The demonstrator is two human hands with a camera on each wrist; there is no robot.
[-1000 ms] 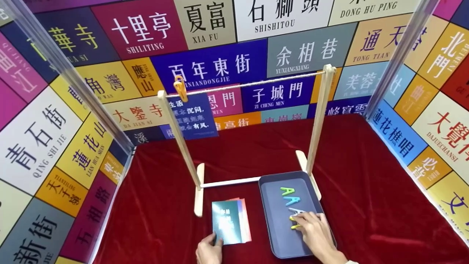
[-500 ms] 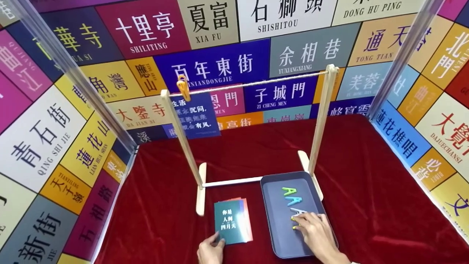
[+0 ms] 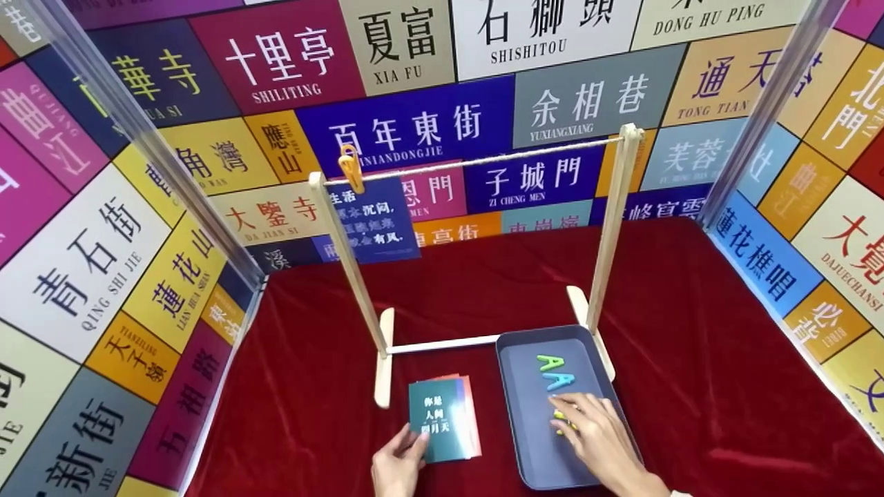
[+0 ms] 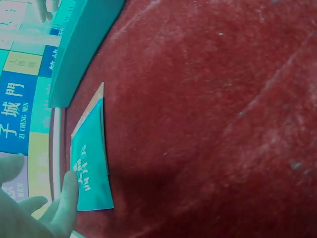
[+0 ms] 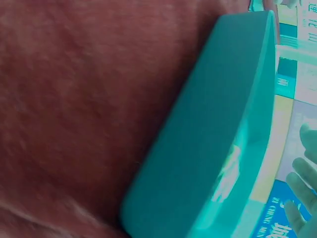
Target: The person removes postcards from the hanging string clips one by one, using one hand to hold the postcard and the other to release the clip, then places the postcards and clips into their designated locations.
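Observation:
In the head view my right hand is over the grey tray, thumb and fingertips pinching a small yellow clothespin that they partly cover. Up the tray from it lie a blue clothespin and a green clothespin. My left hand touches the lower left corner of a small stack of cards, its fingers loosely extended. The top card is dark green with white characters. In the left wrist view the card lies on the cloth beside the fingers.
A wooden frame with a rope strung across its top stands behind the tray. An orange clothespin holds a blue card on the rope's left end. Red cloth covers the table; sign-printed walls surround it.
My left hand has moved slightly up along the card stack's corner. My right hand has closed further over the yellow clothespin and now covers the white clothespin. The head view has shifted slightly.

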